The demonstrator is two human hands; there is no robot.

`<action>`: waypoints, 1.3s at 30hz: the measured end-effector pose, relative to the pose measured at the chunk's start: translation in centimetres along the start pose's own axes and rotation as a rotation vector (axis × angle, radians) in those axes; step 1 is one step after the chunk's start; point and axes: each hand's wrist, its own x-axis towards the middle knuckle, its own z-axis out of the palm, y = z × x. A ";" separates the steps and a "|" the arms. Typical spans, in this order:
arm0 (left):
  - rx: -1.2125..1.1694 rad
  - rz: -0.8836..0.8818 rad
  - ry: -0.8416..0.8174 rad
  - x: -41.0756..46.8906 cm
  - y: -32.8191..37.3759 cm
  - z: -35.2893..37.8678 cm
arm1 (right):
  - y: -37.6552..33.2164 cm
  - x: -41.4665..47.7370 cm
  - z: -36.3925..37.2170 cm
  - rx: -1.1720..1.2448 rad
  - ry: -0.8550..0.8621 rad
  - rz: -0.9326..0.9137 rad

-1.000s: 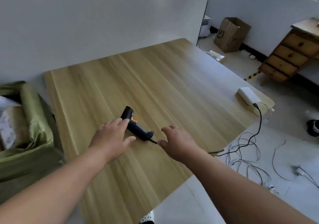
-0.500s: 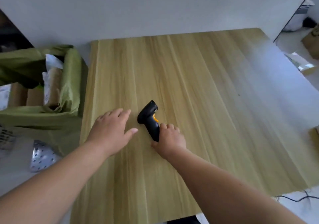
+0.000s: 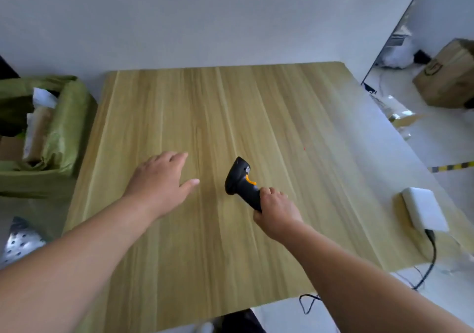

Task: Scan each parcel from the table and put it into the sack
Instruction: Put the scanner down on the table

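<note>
Parcels (image 3: 38,130) sit in sack (image 3: 66,127), well left of grip; none on table (image 3: 282,106). R hand (image 3: 278,210) clamps scanner (image 3: 242,181) handle; L hand (image 3: 160,178) open, flat. Keep trigger finger free.

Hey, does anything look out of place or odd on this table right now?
Nothing looks damaged or spilled. One oddity: the right hand grips the scanner, yet no parcel shows on the table; parcels show only in the green sack at its left. The left hand is open and holds nothing.
</note>
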 end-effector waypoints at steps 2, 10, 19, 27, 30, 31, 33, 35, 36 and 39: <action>-0.008 0.061 0.023 0.3 2.4 -1.2 | 3.2 -2.1 -2.4 -0.027 0.050 0.056; 0.010 0.302 0.148 0.3 11.4 -7.7 | 12.9 -9.6 -14.3 -0.081 0.356 0.198; 0.026 0.375 0.286 5.3 18.5 -14.2 | 17.4 -7.2 -27.3 -0.106 0.619 0.205; 0.020 0.300 0.336 16.6 24.0 -16.8 | 20.9 5.4 -37.1 -0.109 0.684 0.073; 0.010 0.241 0.333 21.5 25.6 -17.3 | 22.2 11.7 -39.6 -0.075 0.687 0.036; 0.009 0.221 0.331 23.1 26.0 -17.2 | 22.7 13.8 -40.1 -0.059 0.684 0.030; 0.011 0.181 0.320 26.2 26.6 -16.8 | 24.0 17.7 -40.4 -0.030 0.665 0.027; 0.015 0.147 0.297 28.9 27.1 -16.1 | 25.3 21.4 -39.9 0.019 0.633 0.037; 0.017 0.132 0.284 30.2 27.4 -15.6 | 26.1 23.1 -39.4 0.053 0.616 0.044; 0.027 0.093 0.241 33.6 27.9 -13.6 | 28.4 27.7 -36.7 0.122 0.548 0.090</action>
